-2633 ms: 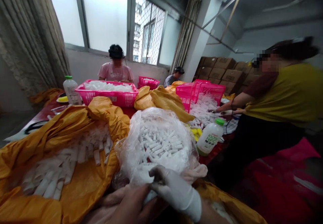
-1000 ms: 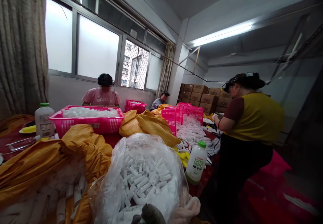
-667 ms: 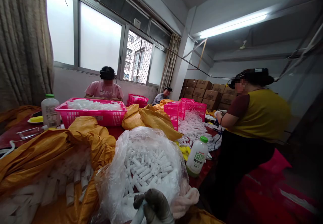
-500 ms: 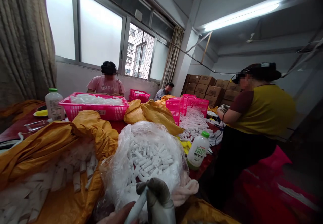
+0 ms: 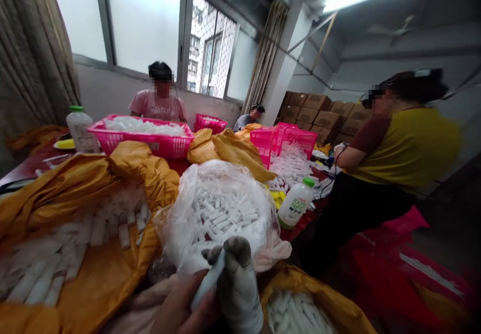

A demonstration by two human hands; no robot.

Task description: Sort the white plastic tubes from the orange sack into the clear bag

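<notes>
My left hand [image 5: 184,301], bare, wraps the lower end of a white plastic tube [image 5: 209,279] that tilts up to the right. At the tube's upper end, my right hand [image 5: 238,276], in a pale glove with grey-stained fingertips, is closed on it. Just beyond both hands stands a clear plastic bag [image 5: 180,223] with many short white tube pieces [image 5: 220,208] inside. An orange sack [image 5: 101,284] lies open to the left, full of longer white tubes [image 5: 43,276]. Below right, another orange sack [image 5: 334,299] holds more white tubes [image 5: 296,311].
A green-capped bottle [image 5: 296,203] stands right of the bag, another bottle [image 5: 80,131] at the far left. Pink baskets [image 5: 150,146] and a heap of white pieces [image 5: 291,166] lie farther back. A person in yellow [image 5: 421,148] stands at right; two others sit behind.
The view has tipped downward, so the table things sit higher and the lower right sack shows more. Both hands have moved up in the picture, still on the tube.
</notes>
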